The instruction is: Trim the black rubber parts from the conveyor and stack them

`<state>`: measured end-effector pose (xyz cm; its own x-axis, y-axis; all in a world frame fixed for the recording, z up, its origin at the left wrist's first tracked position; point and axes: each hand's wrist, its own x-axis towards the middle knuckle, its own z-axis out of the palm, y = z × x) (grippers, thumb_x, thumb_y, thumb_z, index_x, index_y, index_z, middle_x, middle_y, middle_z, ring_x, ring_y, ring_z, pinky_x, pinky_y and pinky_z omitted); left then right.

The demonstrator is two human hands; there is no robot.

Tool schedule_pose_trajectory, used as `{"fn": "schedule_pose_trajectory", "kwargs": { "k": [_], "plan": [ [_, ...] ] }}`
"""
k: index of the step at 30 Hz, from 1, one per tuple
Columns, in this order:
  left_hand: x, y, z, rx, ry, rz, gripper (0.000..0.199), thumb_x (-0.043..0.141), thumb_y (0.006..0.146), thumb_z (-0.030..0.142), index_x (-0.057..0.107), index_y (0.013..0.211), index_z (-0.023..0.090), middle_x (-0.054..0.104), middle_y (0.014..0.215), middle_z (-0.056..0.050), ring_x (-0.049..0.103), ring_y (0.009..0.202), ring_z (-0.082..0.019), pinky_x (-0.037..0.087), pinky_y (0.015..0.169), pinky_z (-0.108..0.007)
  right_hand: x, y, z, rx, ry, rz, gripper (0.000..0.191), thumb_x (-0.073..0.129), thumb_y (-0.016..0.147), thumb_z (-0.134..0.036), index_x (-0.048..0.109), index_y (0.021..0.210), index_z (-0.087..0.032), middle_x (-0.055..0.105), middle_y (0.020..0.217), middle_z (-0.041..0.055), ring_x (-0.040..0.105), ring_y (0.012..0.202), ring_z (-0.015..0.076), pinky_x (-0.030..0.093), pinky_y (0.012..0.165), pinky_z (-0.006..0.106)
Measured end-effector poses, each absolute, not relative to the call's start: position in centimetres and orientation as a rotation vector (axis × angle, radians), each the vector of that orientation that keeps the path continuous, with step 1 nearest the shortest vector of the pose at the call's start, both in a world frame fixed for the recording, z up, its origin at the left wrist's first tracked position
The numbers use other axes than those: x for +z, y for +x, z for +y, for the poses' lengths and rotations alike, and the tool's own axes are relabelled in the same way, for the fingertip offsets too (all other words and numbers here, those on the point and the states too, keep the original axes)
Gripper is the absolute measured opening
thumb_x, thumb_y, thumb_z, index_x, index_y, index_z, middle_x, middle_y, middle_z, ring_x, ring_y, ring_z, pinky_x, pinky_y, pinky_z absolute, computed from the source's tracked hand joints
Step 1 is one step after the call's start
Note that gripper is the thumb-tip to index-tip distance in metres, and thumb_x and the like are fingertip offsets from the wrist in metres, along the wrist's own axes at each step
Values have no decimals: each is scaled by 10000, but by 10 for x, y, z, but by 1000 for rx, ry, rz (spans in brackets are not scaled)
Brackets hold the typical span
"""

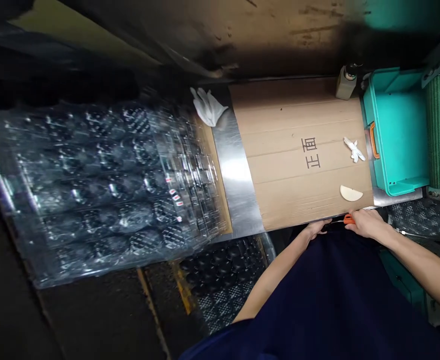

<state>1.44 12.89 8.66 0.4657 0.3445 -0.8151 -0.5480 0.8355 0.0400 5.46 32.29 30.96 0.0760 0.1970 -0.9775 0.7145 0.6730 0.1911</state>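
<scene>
While cardboard point(280, 185) lines the worktop point(238, 170) beside a teal crate point(403, 140), the right hand point(368, 223) grips an orange-handled tool point(348, 219) (left hand point(317, 228): hold unclear).

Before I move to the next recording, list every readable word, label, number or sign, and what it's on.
"正面": on the cardboard, turned sideways.
Small red-and-white marks on the clear plastic trays: too small and blurred to read.
Orange handle in the right hand: no readable marking.
I can make out no other text.
</scene>
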Motion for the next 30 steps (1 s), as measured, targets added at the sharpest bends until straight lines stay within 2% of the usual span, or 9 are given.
{"fn": "schedule_pose_trajectory", "kwargs": {
  "k": [4, 11, 14, 17, 19, 22, 25, 28, 30],
  "plan": [
    [84, 16, 128, 510, -203, 897, 680, 811, 729, 523, 651, 1283, 163, 588, 1355, -154, 555, 1223, -289, 531, 887, -372, 309, 60, 329, -481, 813, 1390, 705, 373, 923, -704, 381, 1507, -310, 404, 1285, 124, 438, 1253, 186, 380, 1170, 359],
    [90, 12, 122, 627, -73, 906, 734, 923, 568, 316, 681, 1250, 193, 577, 1401, -94, 502, 1339, -259, 381, 1151, -370, 301, 90, 330, -520, 910, 1376, 689, 369, 927, -698, 379, 1506, -325, 400, 1295, 119, 450, 1238, 192, 383, 1134, 407],
    [95, 10, 120, 661, -32, 938, 768, 928, 545, 265, 669, 1260, 156, 574, 1401, -116, 522, 1326, -263, 364, 1174, -358, 295, 102, 329, -562, 904, 1371, 716, 399, 904, -721, 371, 1514, -347, 391, 1317, 100, 448, 1245, 182, 395, 1134, 389],
    [99, 7, 119, 630, -9, 954, 800, 927, 566, 280, 647, 1300, 129, 580, 1386, -143, 551, 1293, -275, 386, 1161, -385, 287, 113, 328, -582, 911, 1373, 739, 406, 887, -746, 403, 1504, -339, 396, 1316, 96, 461, 1226, 165, 410, 1131, 342],
    [102, 4, 121, 600, -9, 971, 801, 930, 569, 289, 650, 1302, 129, 580, 1386, -142, 553, 1288, -272, 393, 1155, -383, 283, 119, 327, -590, 923, 1405, 756, 426, 873, -751, 430, 1491, -316, 419, 1292, 94, 490, 1156, 110, 437, 1095, 235],
    [109, -1, 127, 592, -77, 969, 699, 926, 591, 305, 685, 1224, 135, 587, 1376, -138, 582, 1237, -266, 443, 1101, -370, 281, 130, 322, -763, 937, 1349, 782, 410, 871, -761, 433, 1480, -272, 494, 1169, 75, 505, 888, -16, 415, 872, 52],
    [117, -1, 137, 556, -249, 911, 547, 841, 736, 441, 675, 1147, 121, 590, 1356, -155, 651, 1064, -230, 518, 972, -356, 288, 148, 304, -1027, 961, 1295, 760, 450, 847, -740, 512, 1392, -214, 530, 1046, 42, 407, 677, -81, 259, 656, 10],
    [129, 6, 147, 533, -271, 836, 572, 767, 806, 537, 625, 1180, 129, 597, 1328, -157, 670, 964, -196, 540, 890, -340, 304, 181, 277, -1194, 1122, 1440, 686, 557, 794, -680, 607, 1253, -172, 533, 1041, 15, 379, 692, -115, 172, 605, -4],
    [139, 12, 152, 491, -149, 827, 622, 767, 790, 579, 620, 1194, 130, 629, 1261, -153, 663, 906, -173, 533, 821, -303, 318, 212, 261, -1317, 1343, 1445, 736, 581, 770, -712, 610, 1227, -136, 530, 1065, 20, 430, 774, -119, 217, 632, -46]
  ]
}}
